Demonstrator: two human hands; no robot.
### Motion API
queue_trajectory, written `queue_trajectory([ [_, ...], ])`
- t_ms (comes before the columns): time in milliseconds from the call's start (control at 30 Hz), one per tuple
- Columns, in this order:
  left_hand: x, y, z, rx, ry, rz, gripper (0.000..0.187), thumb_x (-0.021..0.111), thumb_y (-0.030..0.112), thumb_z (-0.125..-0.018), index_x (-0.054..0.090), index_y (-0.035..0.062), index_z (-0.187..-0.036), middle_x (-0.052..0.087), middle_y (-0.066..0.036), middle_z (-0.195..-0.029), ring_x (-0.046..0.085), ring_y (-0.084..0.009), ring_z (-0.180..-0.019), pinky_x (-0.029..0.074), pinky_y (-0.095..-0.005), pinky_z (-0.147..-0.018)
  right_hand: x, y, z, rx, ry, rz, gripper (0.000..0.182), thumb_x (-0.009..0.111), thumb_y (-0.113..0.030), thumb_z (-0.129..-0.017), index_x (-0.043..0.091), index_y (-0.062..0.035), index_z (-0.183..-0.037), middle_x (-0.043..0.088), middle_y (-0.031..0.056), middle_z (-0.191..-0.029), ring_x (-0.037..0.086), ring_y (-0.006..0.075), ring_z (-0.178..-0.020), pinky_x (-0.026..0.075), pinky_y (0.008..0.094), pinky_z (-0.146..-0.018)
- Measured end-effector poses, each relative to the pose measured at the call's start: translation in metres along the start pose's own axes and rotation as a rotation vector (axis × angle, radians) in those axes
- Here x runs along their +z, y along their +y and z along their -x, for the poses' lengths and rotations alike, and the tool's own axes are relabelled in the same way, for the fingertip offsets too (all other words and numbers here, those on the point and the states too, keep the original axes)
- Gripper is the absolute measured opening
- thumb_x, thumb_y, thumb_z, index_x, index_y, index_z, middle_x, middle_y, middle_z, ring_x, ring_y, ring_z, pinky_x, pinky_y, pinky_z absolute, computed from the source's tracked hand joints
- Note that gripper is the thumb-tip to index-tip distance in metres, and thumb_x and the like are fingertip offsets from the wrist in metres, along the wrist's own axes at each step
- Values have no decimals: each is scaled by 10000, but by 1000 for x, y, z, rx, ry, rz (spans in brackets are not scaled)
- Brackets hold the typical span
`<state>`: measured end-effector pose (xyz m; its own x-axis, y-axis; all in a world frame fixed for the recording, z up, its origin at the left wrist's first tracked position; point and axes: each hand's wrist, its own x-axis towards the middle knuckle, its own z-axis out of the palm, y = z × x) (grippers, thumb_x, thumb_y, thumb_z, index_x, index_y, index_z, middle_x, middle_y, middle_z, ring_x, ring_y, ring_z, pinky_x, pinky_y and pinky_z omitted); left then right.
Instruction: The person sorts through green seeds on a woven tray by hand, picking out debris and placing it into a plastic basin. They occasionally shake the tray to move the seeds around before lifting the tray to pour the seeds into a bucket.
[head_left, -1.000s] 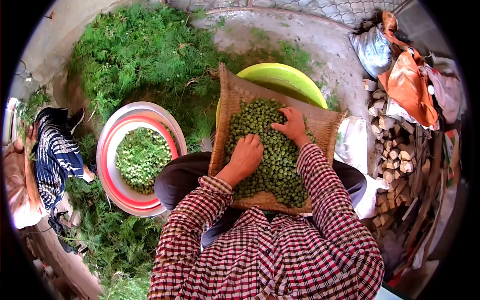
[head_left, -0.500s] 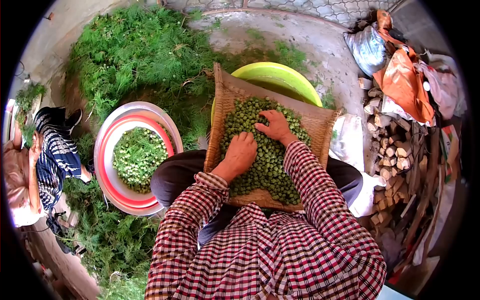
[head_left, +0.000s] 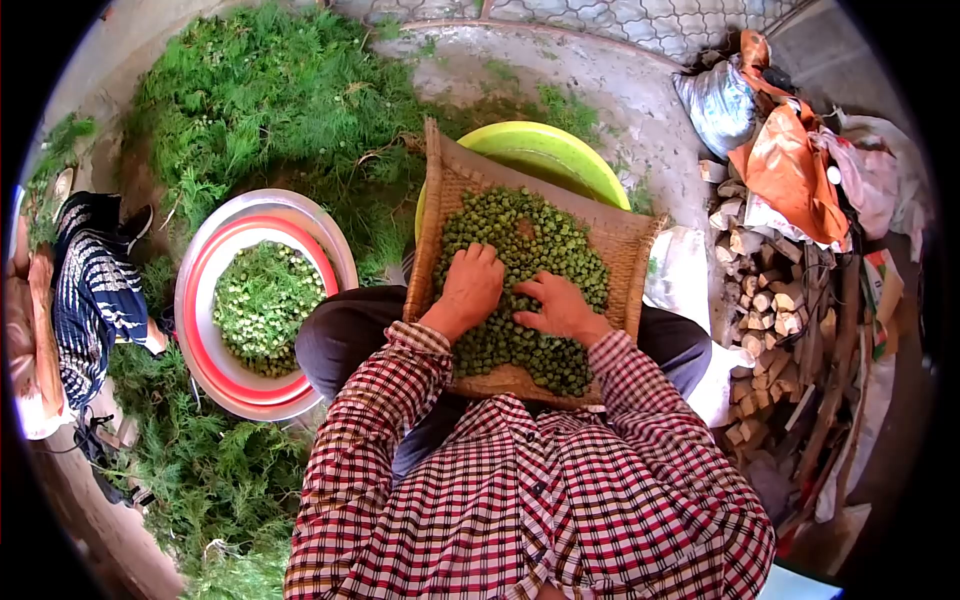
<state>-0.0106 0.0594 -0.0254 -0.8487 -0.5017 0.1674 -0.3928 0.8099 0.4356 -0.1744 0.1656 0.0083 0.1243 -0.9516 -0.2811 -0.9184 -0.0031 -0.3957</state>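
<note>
A woven basket tray (head_left: 480, 170) rests tilted on my lap, its middle covered with small round green cones (head_left: 555, 235). My left hand (head_left: 472, 288) lies on the cones left of the middle, fingers curled down; whether anything is between its fingertips is hidden. Just to its right, my right hand (head_left: 560, 306) touches the cones with thumb and forefinger spread apart, and nothing shows between them. Beside my left knee stands a white basin with a red rim (head_left: 196, 318), holding cones mixed with green sprigs (head_left: 262, 300).
A yellow-green tub (head_left: 580, 160) stands behind the tray. Cut green branches (head_left: 280, 90) cover the floor at the left. Another person's patterned clothing (head_left: 95, 290) and arm show at the far left. Split firewood (head_left: 770, 300) and an orange bag (head_left: 785, 170) are at the right.
My right hand has moved down toward me over the cones, uncovering a small bare patch of tray above it. The view has shifted slightly. The other person's arm has lowered.
</note>
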Motion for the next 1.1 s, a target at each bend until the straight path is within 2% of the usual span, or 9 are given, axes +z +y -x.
queue_trajectory([
  [100, 5, 1, 1, 21, 5, -25, 124, 546, 124, -770, 576, 5, -787, 526, -137, -911, 470, -283, -912, 385, -390, -772, -10, -13, 30, 30, -140, 53, 514, 607, -452, -745, 548, -102, -1117, 473, 151, -868, 487, 309, -792, 408, 408, -707],
  [300, 5, 5, 2, 42, -25, -35, 111, 533, 124, -767, 576, 23, -750, 526, -115, -839, 472, -272, -843, 393, -382, -731, -40, -5, 55, -105, -206, -97, 485, 622, -462, -732, 623, -74, -1022, 510, 206, -1103, 537, 313, -904, 432, 404, -771],
  [367, 8, 7, 2, 43, -29, -27, 110, 530, 122, -765, 578, 24, -752, 528, -114, -834, 474, -271, -838, 394, -383, -728, -53, 3, 31, 234, -69, -306, 423, 663, -333, -711, 618, -69, -1038, 574, 176, -1042, 574, 277, -856, 461, 371, -744],
  [433, 9, 6, 2, 44, -31, -33, 110, 527, 121, -763, 580, 25, -753, 530, -113, -829, 476, -269, -833, 396, -384, -726, -49, 25, 1, 311, 44, -78, 355, 648, -191, -693, 619, -50, -1017, 616, 150, -916, 589, 239, -806, 479, 344, -700],
  [533, 11, 3, 3, 32, -50, -36, 109, 526, 120, -761, 581, 27, -753, 530, -113, -824, 478, -266, -824, 398, -382, -715, -27, 65, -43, 267, 148, -85, 324, 605, -127, -694, 616, -47, -1007, 606, 177, -857, 582, 265, -805, 470, 365, -716],
  [600, 12, 0, 3, 24, -10, -23, 106, 526, 117, -756, 581, 27, -740, 531, -114, -805, 482, -265, -808, 399, -380, -708, -17, 76, -65, 243, 173, 108, 297, 560, -77, -710, 615, -49, -1000, 596, 192, -859, 573, 310, -819, 458, 395, -743],
  [733, 10, -1, 3, 15, -8, -16, 107, 525, 114, -749, 579, 26, -723, 533, -112, -783, 483, -265, -789, 400, -379, -696, -6, 85, -85, 309, 56, 250, 272, 512, -14, -702, 625, -72, -942, 591, 185, -839, 557, 352, -825, 443, 427, -746],
  [933, 13, 0, 2, 13, -8, -26, 112, 519, 110, -747, 579, 20, -718, 532, -116, -779, 483, -268, -785, 401, -382, -697, 1, 99, -79, 390, 88, 135, 91, 536, -51, -681, 589, -50, -755, 592, 168, -750, 566, 331, -736, 446, 419, -666],
  [1100, 5, 2, 3, 7, -48, -19, 131, 505, 110, -770, 587, 15, -735, 531, -128, -804, 485, -274, -804, 402, -389, -720, -7, 111, -59, 378, 134, 65, 68, 538, -100, -698, 584, -52, -714, 598, 152, -728, 569, 318, -705, 450, 409, -649],
])
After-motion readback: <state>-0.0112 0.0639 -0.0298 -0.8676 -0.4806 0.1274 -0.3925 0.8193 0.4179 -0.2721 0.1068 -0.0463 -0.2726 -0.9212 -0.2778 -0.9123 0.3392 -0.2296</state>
